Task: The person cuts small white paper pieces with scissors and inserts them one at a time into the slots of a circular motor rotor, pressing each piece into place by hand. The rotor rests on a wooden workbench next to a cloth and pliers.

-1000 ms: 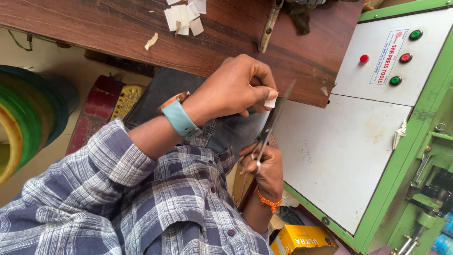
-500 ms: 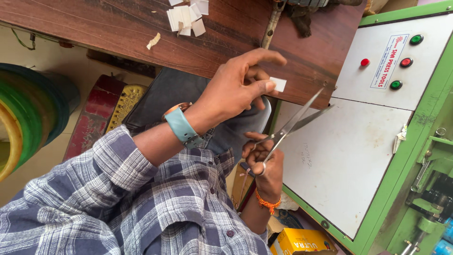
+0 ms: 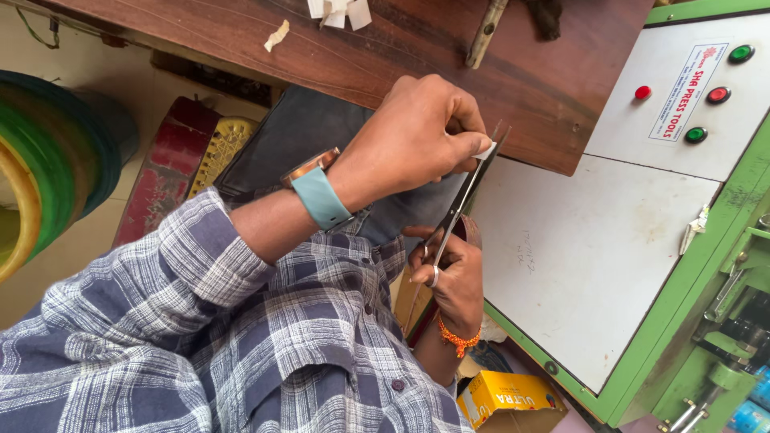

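In right hand (image 3: 453, 277), scissors (image 3: 461, 200) point up-right

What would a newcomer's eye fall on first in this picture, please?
First, mid-frame, the left hand pinches a small white piece against the blades of the scissors, which the right hand grips by the handles just below. Next come the blue watch strap on the left wrist and the grey control panel with red and green buttons at the upper right.
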